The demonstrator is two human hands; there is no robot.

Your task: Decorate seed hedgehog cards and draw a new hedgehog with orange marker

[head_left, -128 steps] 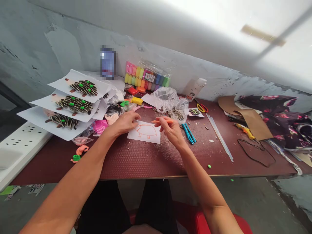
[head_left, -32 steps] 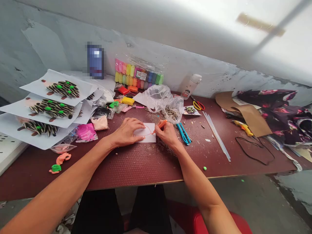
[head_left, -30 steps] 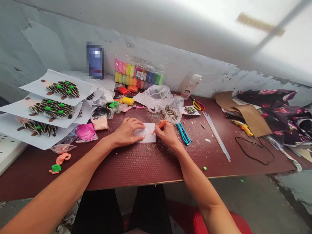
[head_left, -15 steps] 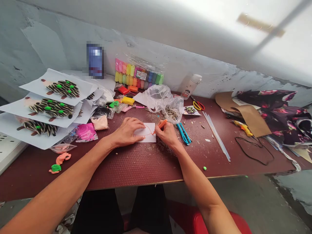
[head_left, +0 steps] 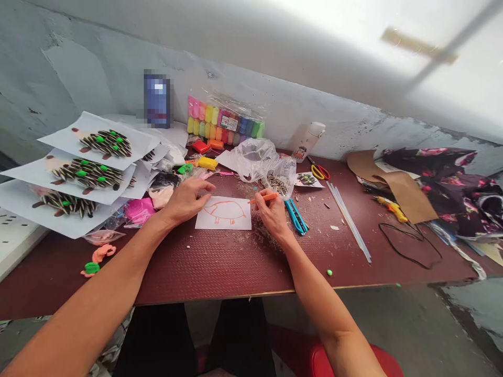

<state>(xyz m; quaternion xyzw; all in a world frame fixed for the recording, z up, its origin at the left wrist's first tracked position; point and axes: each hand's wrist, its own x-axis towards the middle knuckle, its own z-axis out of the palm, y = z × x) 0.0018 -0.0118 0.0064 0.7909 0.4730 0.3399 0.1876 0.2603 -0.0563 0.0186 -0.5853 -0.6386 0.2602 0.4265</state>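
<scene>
A white card (head_left: 223,224) lies on the dark red table, with an orange outline of a rounded animal with short legs drawn on it. My right hand (head_left: 271,213) is closed on an orange marker (head_left: 268,197) just past the card's right edge, the tip pointing left. At the card's upper left corner is my left hand (head_left: 188,199), its fingers apart and holding nothing. Blue-handled scissors (head_left: 294,215) lie right of my right hand. Beyond the card, a clear plastic bag (head_left: 280,178) holds striped seeds.
Papers with seed hedgehogs (head_left: 106,180) are stacked at the left, near pink clay (head_left: 139,210). Coloured clay packs (head_left: 223,123) and a white bottle (head_left: 308,141) stand at the back. Glue sticks (head_left: 349,222), a glue gun (head_left: 394,208) and floral cloth (head_left: 451,183) lie right.
My left hand has lifted off the card and moved left, uncovering the drawing. My right hand and the marker have shifted slightly, and the marker's tip is now off the drawn line.
</scene>
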